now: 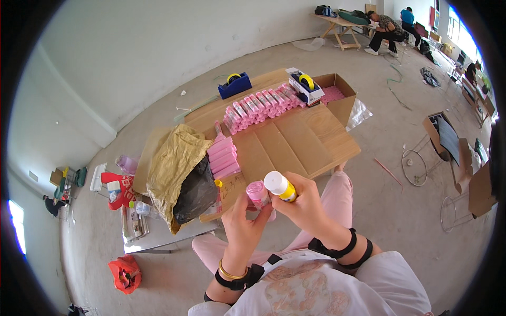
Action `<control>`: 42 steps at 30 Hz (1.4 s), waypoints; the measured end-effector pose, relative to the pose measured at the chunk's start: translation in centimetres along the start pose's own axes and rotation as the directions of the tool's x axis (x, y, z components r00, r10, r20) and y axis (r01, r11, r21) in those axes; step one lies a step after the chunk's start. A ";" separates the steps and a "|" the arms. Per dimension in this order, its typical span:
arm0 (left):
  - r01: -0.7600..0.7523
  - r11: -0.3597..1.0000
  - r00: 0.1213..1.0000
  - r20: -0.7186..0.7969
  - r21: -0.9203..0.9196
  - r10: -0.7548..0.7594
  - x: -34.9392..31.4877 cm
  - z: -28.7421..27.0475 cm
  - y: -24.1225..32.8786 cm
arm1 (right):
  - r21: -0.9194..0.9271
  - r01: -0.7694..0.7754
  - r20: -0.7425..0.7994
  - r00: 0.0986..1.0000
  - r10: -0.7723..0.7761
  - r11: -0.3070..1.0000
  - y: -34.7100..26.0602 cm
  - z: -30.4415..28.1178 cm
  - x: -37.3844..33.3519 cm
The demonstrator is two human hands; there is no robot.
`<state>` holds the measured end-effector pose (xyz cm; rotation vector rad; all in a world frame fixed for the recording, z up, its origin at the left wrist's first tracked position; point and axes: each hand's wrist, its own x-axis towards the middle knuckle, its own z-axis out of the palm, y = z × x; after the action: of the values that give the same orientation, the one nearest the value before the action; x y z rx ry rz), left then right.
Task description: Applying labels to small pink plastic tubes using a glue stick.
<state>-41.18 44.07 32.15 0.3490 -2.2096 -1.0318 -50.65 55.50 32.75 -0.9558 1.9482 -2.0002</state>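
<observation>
Close together above my lap, both hands hold something. My left hand [243,220] is closed round a pink tube [256,193] with a rounded top, tilted up toward me. In my right hand [307,206] is a yellow glue stick [287,193] with a white cap end, its side almost touching the pink tube. Beyond them stands a wooden table with a flattened cardboard sheet [282,145] on it. Several pink tubes [258,108] are stacked in rows along its far side. More pink tubes [224,156] lie at the left of the sheet.
A blue tape dispenser [235,86] and a boxed tape roll [307,87] stand at the table's back. An open carton [342,100] adjoins its right end. Gold and black bags [176,158] cover the left. A red bag [125,275] rests on the floor. Other people work far right.
</observation>
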 end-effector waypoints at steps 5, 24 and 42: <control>-0.007 1.000 1.000 -0.011 -0.026 0.007 0.0 0.0 0.4 | 0.031 0.004 -0.004 1.000 -0.004 1.000 0.0 0.0 -0.1; 0.085 0.959 0.991 0.121 -0.269 -0.054 -0.1 -0.1 0.7 | 0.267 -0.232 0.149 0.969 0.198 0.935 0.0 -0.9 0.4; 0.141 0.909 0.984 0.157 -0.392 -0.085 -0.5 -0.1 0.1 | 0.226 -0.305 0.185 0.946 0.266 0.925 0.2 -1.1 0.3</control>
<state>-40.78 44.33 32.09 0.2263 -2.0428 -1.5812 -51.49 56.22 32.74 -0.6922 1.5990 -1.8884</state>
